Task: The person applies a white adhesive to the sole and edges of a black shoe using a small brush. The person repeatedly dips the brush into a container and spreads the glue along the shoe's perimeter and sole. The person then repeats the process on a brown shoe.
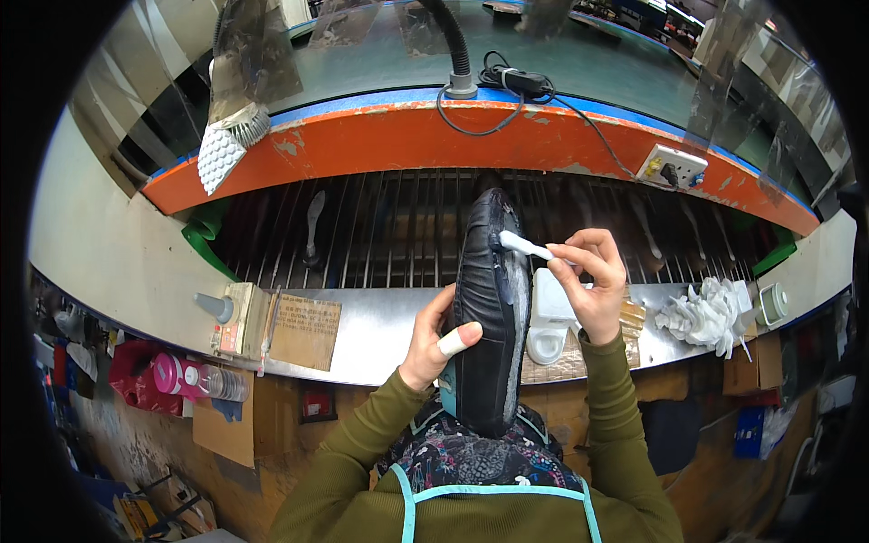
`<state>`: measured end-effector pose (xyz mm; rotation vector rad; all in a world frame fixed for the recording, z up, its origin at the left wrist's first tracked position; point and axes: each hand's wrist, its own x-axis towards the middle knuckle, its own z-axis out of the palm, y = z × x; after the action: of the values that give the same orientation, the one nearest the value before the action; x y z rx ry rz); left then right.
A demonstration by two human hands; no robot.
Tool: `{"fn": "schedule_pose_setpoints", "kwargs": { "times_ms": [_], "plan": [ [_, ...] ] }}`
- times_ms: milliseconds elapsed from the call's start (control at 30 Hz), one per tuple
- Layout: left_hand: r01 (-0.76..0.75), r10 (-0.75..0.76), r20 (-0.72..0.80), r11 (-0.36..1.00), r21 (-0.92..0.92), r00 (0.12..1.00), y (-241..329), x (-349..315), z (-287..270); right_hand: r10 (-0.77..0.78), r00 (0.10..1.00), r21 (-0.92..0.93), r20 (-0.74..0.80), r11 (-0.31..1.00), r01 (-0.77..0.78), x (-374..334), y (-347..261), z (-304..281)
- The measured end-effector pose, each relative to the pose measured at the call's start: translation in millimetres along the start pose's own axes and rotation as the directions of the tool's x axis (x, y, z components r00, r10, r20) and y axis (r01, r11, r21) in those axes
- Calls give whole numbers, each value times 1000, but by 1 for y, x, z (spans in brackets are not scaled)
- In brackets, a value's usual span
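My left hand [436, 339], with white tape round its thumb, is wrapped round the side of a black shoe upper [484, 335]. The upper is held lengthwise in front of my apron, toe end away from me. A pale, whitish strip runs along its right-hand edge. In my right hand [593, 288] a white-handled brush [525, 245] is pinched between thumb and fingers. Its tip touches the upper's edge near the toe end. Just below the brush, on the metal ledge, stands a white plastic container [550, 308], partly hidden by my right hand.
Metal rods [380, 226] lie beyond the ledge [362, 348], under an orange beam [362, 136] with a power socket [672, 167]. Crumpled white cloth or paper [701, 317] sits at the right; a cardboard piece [306, 333] lies left. A black flexible hose [448, 41] rises at the back.
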<state>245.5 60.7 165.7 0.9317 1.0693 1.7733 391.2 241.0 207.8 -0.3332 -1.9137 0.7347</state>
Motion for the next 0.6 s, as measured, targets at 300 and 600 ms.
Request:
{"fn": "schedule_pose_setpoints", "kwargs": {
  "times_ms": [300, 600],
  "plan": [
    [87, -87, -1, 994, -66, 996, 11, 5, -6, 1, 999, 1, 51, 1000, -1, -14, 5, 1],
    [133, -138, -51, 988, -83, 989, 18, 6, -7, -6, 995, -52, 95, 999, 11, -25, 4, -4]
  ]
}}
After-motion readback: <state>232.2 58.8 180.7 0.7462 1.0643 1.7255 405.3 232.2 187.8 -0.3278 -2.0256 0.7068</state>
